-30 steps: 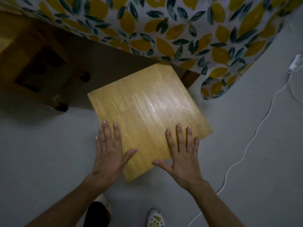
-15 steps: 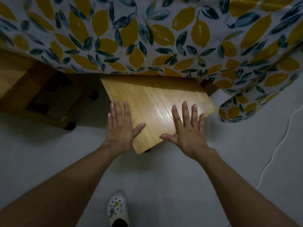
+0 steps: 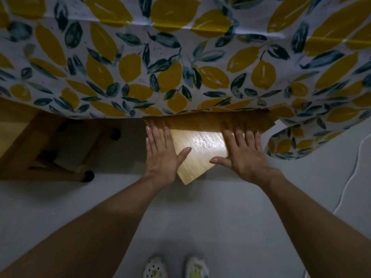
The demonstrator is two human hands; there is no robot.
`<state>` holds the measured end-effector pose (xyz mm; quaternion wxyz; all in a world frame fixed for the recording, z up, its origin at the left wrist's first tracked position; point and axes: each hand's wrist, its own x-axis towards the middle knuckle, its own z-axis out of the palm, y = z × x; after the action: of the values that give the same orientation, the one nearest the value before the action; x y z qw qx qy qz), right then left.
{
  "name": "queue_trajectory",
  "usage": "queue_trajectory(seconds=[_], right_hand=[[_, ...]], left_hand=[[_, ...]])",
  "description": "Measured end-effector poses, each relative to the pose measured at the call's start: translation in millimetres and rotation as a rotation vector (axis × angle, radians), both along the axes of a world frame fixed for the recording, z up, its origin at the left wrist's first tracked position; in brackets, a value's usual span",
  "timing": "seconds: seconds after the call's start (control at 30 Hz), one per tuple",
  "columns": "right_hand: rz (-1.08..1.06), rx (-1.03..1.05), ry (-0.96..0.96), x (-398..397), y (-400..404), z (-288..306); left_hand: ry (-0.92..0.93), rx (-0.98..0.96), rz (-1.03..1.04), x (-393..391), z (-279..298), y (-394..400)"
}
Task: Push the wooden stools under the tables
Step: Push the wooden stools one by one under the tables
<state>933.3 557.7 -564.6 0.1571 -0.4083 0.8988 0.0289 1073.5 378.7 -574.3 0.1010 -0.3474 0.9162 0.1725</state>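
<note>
My left hand and right hand lie flat, fingers spread, on the stool (half beneath the tablecloth). Mid-push; next, I'd shove its near corner under.

Two stools, two hands, two shoes, one cable.

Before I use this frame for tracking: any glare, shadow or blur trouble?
Head view: a bright glare patch sits on the stool seat between the left hand and right hand; the tablecloth shades the seat's far part; the right fingertips look smeared; wide-angle bending at the edges.
</note>
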Motion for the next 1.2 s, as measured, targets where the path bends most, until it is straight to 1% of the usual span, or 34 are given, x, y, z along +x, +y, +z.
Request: queue_trajectory(seconds=[0.17,0.23,0.27,0.37,0.47,0.53,0.6,0.77,0.87,0.97,1.1,1.2], right_hand=[[-0.008,0.004,0.005,1,2,2],[-0.007,0.010,0.005,2,2,5],[-0.022,-0.001,-0.024,2,2,7],[-0.119,-0.106,-0.152,6,-5,20],[-0.129,-0.196,-0.191,30,-18,34],[-0.111,-0.290,-0.191,57,-32,38],[-0.108,-0.369,-0.187,84,-52,38],[0.019,-0.410,-0.221,161,-136,34],[0.065,-0.405,-0.234,212,-205,28],[0.090,-0.448,-0.259,269,-286,18],[0.114,-0.524,-0.260,344,-397,9],[0.145,-0.476,-0.205,381,-465,3]], left_hand=[[-0.009,0.035,-0.004,0,4,-1],[-0.010,0.078,-0.020,1,8,-1],[-0.001,0.106,-0.027,2,10,-2],[0.075,0.169,-0.064,13,15,-9],[0.138,0.217,-0.136,37,22,-27],[0.108,0.202,-0.202,63,23,-46],[0.076,0.147,-0.220,95,22,-68],[0.100,0.033,-0.076,183,28,-159],[0.124,0.000,0.005,237,33,-230],[0.163,-0.026,0.102,287,35,-301],[0.143,-0.044,0.080,347,30,-397],[0.041,-0.038,-0.015,381,24,-464]])
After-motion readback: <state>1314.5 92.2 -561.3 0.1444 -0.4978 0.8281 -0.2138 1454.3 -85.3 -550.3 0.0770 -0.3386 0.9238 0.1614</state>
